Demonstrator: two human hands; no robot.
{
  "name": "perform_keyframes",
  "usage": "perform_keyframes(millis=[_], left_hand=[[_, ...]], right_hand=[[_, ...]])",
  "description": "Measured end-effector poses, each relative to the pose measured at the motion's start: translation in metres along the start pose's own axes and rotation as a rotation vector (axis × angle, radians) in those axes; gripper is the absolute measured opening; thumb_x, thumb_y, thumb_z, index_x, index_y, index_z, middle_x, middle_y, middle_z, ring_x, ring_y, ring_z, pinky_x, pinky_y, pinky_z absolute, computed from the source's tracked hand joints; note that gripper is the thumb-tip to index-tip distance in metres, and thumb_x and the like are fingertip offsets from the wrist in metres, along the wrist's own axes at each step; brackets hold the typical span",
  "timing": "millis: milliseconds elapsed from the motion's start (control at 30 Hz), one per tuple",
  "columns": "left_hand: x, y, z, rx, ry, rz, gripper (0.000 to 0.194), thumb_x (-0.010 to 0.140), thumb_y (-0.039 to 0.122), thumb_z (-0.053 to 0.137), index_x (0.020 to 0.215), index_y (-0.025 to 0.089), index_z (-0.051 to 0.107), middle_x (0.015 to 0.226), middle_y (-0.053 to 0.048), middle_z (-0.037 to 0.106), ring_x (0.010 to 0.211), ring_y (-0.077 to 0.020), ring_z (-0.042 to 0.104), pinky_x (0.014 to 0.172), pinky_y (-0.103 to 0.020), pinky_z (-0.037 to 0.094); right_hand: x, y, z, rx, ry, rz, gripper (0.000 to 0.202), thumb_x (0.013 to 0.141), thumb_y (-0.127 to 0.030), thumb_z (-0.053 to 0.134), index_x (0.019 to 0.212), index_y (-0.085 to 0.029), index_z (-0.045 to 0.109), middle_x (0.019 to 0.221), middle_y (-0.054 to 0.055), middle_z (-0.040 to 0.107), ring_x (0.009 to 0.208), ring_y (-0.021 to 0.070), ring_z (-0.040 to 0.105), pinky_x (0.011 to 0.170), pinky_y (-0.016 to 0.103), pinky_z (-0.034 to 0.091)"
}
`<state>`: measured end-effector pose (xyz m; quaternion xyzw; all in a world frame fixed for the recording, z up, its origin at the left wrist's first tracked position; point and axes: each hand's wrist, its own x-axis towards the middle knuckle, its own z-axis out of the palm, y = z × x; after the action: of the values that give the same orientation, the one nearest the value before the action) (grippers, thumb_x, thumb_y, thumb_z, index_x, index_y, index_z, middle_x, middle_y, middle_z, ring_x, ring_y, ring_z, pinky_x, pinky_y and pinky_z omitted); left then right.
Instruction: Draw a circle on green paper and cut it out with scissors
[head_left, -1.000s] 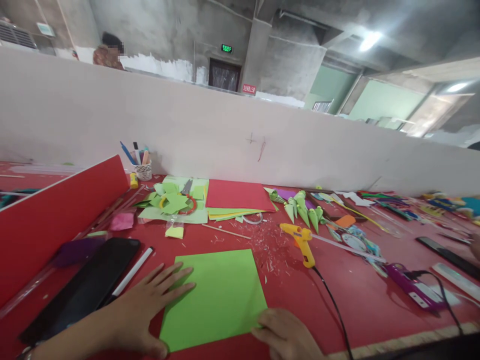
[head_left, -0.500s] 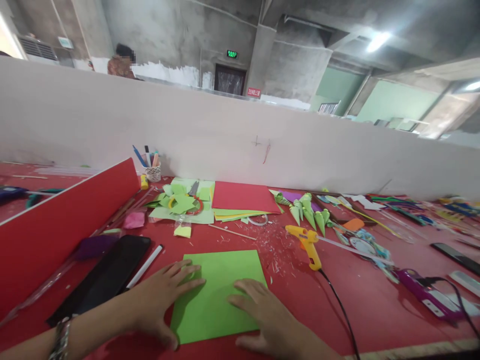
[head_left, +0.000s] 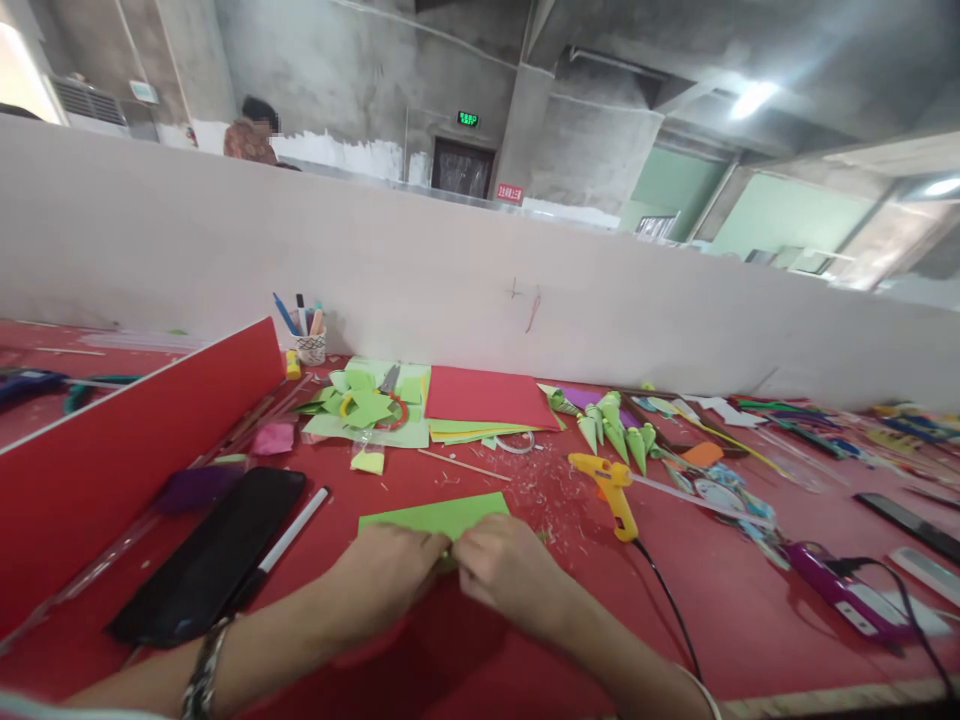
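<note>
Rough concrete walls and a lit exit sign show beyond a pale partition, and a person is visible behind it at the left. Below, a red table carries the work and a scatter of craft things.

Both bare hands meet over the near part of a green sheet, which lies at the front middle of the table. The left hand and the right hand are side by side, fingers curled in and clamped on the sheet, their fingertips partly hidden. The far part of the sheet shows beyond the knuckles.

Left of the hands lie a marker and, beside it, a black case; a red board stands farther left. Behind the hands, a thin stick lies in front of a red sheet and a clear ring. Green scraps partly cover the scissors, and a pen cup stands against the partition.

To the right, a yellow glue gun lies near small shavings, its black cord running toward the front edge. Green cones rest behind it, and a purple power strip lies farther right.
</note>
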<state>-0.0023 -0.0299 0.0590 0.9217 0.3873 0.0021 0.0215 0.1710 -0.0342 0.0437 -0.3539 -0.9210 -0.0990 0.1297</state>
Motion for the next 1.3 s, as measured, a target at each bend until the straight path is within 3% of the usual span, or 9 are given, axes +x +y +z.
perform_keyframes(millis=[100, 267, 600, 733, 800, 900, 967, 1100, 1300], left_hand=[[0.009, -0.005, -0.022, 0.146, 0.160, 0.095, 0.018, 0.083, 0.011, 0.042, 0.070, 0.014, 0.054, 0.062, -0.005, 0.063, 0.054, -0.0201, 0.061, 0.047, -0.027, 0.038], [0.016, -0.008, -0.044, 0.198, 0.367, 0.230, 0.029, 0.088, 0.019, 0.037, 0.061, 0.017, 0.047, 0.048, 0.002, 0.054, 0.040, -0.0118, 0.050, 0.040, -0.023, 0.026], [-0.012, -0.050, -0.060, 0.281, 0.398, 0.178, 0.031, 0.089, 0.020, 0.033, 0.064, 0.019, 0.051, 0.043, 0.005, 0.044, 0.039, -0.0098, 0.039, 0.043, -0.024, 0.020], [-0.027, -0.052, -0.065, 0.236, 0.360, 0.076, 0.030, 0.089, 0.020, 0.035, 0.065, 0.018, 0.052, 0.046, 0.004, 0.047, 0.041, -0.0105, 0.040, 0.045, -0.025, 0.020], [-0.029, -0.045, -0.064, 0.205, 0.343, 0.111, 0.030, 0.089, 0.021, 0.034, 0.066, 0.018, 0.052, 0.048, 0.004, 0.050, 0.041, -0.0113, 0.042, 0.045, -0.026, 0.019], [-0.025, -0.032, -0.066, 0.203, 0.343, 0.196, 0.033, 0.091, 0.022, 0.031, 0.064, 0.019, 0.049, 0.047, 0.004, 0.049, 0.042, -0.0123, 0.043, 0.045, -0.027, 0.020], [-0.019, -0.024, -0.068, 0.210, 0.368, 0.233, 0.033, 0.091, 0.020, 0.030, 0.064, 0.020, 0.048, 0.049, 0.004, 0.048, 0.045, -0.0123, 0.045, 0.048, -0.027, 0.025], [-0.006, -0.012, -0.067, 0.322, 0.509, 0.251, 0.024, 0.088, 0.014, 0.032, 0.071, 0.019, 0.048, 0.057, 0.003, 0.051, 0.051, -0.0130, 0.046, 0.059, -0.029, 0.032], [-0.005, -0.009, -0.058, 0.347, 0.669, 0.323, 0.027, 0.084, 0.014, 0.036, 0.059, 0.019, 0.042, 0.045, 0.006, 0.044, 0.044, -0.0107, 0.035, 0.052, -0.028, 0.027]], right_hand=[[0.009, 0.006, -0.017, -0.018, 0.217, 0.155, 0.016, 0.072, -0.012, 0.046, 0.058, -0.017, 0.051, 0.053, -0.001, 0.054, 0.053, 0.0117, 0.045, 0.056, 0.026, 0.027], [0.014, 0.018, -0.032, 0.035, 0.389, 0.066, 0.017, 0.070, -0.013, 0.042, 0.055, -0.018, 0.048, 0.049, -0.002, 0.048, 0.049, 0.0104, 0.038, 0.055, 0.024, 0.027], [-0.029, 0.072, -0.033, 0.082, 0.375, 0.223, 0.021, 0.071, -0.011, 0.042, 0.059, -0.018, 0.057, 0.051, -0.001, 0.055, 0.050, 0.0111, 0.045, 0.055, 0.024, 0.033], [-0.040, 0.082, -0.047, 0.199, 0.526, 0.336, 0.023, 0.078, -0.012, 0.040, 0.079, -0.018, 0.062, 0.068, 0.001, 0.064, 0.064, 0.0131, 0.057, 0.064, 0.025, 0.042], [-0.032, 0.067, -0.057, 0.240, 0.503, 0.296, 0.027, 0.082, -0.013, 0.038, 0.099, -0.018, 0.058, 0.082, 0.003, 0.064, 0.078, 0.0148, 0.058, 0.072, 0.027, 0.043], [-0.010, 0.035, -0.070, 0.128, 0.296, 0.111, 0.027, 0.083, -0.028, 0.047, 0.107, -0.019, 0.055, 0.101, 0.007, 0.061, 0.094, 0.0197, 0.053, 0.084, 0.034, 0.038], [0.003, 0.018, -0.073, 0.071, 0.227, 0.031, 0.020, 0.088, -0.026, 0.042, 0.092, -0.019, 0.060, 0.086, 0.005, 0.062, 0.081, 0.0163, 0.054, 0.077, 0.031, 0.038], [0.018, 0.008, -0.069, 0.081, 0.194, 0.074, 0.040, 0.093, -0.030, 0.029, 0.067, -0.017, 0.056, 0.052, -0.001, 0.052, 0.048, 0.0104, 0.044, 0.052, 0.024, 0.029], [0.011, 0.007, -0.069, 0.238, 0.113, 0.040, 0.045, 0.094, -0.034, 0.026, 0.061, -0.018, 0.052, 0.049, -0.003, 0.050, 0.044, 0.0089, 0.040, 0.050, 0.022, 0.026]])
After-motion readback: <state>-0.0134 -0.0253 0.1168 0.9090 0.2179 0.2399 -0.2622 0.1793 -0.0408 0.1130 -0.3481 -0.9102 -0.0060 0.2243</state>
